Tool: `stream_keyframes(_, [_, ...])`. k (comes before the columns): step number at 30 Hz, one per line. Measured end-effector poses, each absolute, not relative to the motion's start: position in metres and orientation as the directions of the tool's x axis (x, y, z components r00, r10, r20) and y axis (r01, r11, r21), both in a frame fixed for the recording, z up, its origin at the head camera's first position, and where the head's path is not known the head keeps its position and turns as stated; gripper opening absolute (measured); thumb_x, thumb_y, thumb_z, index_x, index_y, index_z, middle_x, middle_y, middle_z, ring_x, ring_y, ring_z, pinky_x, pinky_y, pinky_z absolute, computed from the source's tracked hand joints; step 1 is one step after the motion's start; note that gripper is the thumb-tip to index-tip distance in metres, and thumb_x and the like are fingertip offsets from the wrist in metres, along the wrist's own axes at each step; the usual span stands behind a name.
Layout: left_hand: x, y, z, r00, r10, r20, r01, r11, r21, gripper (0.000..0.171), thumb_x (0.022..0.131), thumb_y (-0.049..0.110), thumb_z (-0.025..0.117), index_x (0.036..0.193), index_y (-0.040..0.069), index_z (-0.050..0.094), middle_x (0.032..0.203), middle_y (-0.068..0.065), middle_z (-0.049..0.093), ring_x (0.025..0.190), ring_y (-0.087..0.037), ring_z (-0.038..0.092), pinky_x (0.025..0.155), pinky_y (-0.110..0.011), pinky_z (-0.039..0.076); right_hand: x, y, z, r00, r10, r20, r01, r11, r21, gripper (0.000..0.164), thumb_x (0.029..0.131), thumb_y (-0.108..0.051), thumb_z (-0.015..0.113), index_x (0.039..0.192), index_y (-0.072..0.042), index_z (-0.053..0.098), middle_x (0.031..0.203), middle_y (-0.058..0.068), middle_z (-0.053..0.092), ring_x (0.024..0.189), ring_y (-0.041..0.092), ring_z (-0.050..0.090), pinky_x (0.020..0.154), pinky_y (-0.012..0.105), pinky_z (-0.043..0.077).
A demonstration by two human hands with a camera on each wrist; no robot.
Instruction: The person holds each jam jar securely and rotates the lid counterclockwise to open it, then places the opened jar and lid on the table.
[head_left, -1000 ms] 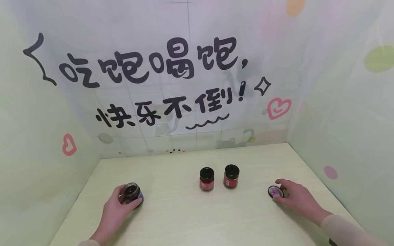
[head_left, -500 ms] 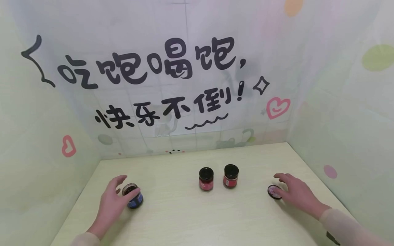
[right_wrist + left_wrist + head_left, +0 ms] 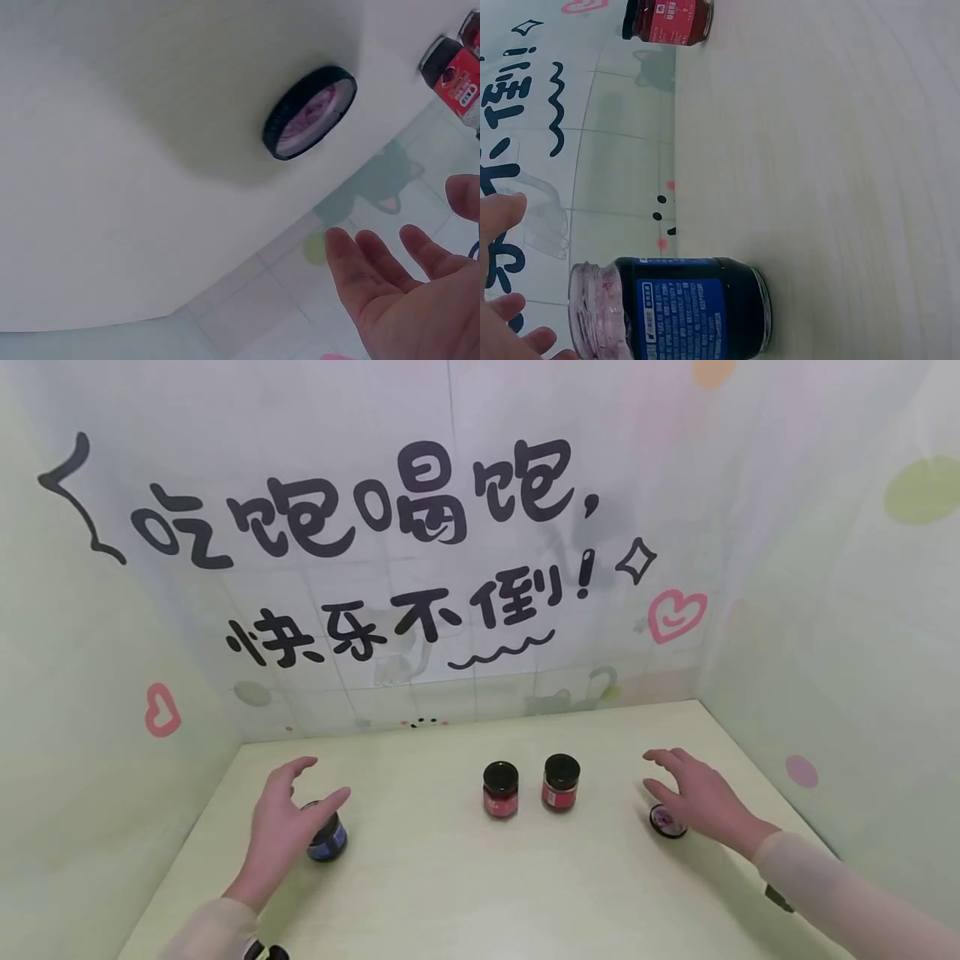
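Note:
A glass jar of dark contents with a blue label (image 3: 328,842) stands uncapped at the left of the table, its bare threaded neck showing in the left wrist view. Over it hovers my left hand (image 3: 281,825), thumb and fingers spread, holding nothing and partly covering the mouth in the head view. At the right a black screw lid (image 3: 667,822) lies with its purple-stained inside facing up. My right hand (image 3: 703,800) is raised just above and beyond that lid, fingers loosely apart with nothing in them; the right wrist view shows space between hand and lid (image 3: 310,114).
Two capped jars with red labels, one (image 3: 500,792) left of the other (image 3: 561,783), stand upright near the table's middle. Printed cloth walls (image 3: 480,693) enclose the pale wooden table (image 3: 480,893) at the back and both sides.
My left hand has let go of the blue-labelled jar and risen off it. My right hand has released the lid onto the table and lifted away.

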State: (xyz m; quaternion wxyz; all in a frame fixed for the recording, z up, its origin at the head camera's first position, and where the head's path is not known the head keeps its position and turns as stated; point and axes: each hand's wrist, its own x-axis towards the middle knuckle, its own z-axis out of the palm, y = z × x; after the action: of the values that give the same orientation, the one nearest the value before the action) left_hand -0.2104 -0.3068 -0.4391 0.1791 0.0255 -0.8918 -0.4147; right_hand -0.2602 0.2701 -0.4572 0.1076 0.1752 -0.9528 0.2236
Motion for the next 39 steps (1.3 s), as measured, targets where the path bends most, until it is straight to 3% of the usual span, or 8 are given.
stream_keyframes(17, [-0.222,-0.274,-0.435,-0.924,-0.168,0.345,0.154,0.661,0.734,0.079,0.085,0.049,0.079,0.145,0.01,0.046,0.147,-0.012,0.044,0.134,-0.039,0.039,0.104,-0.06,0.035,-0.289,0.224,-0.425,-0.895,-0.296,0.333,-0.431,0.765,-0.479,0.044,0.101,-0.03,0.061,0.138,-0.007,0.056,0.131,0.012,0.058,0.115,0.035,0.06,0.088,0.05,0.054])
stream_keyframes(39, [-0.23,-0.235,-0.435,-0.916,-0.135,0.379,0.259,0.521,0.813,0.073,0.084,0.038,0.083,0.142,0.009,0.049,0.142,-0.006,0.049,0.134,-0.028,0.043,0.11,-0.048,0.038,-0.299,0.167,-0.41,-0.898,-0.279,0.34,-0.439,0.593,-0.675,0.043,0.099,-0.023,0.065,0.139,-0.009,0.056,0.138,0.009,0.056,0.119,0.03,0.057,0.092,0.043,0.054])
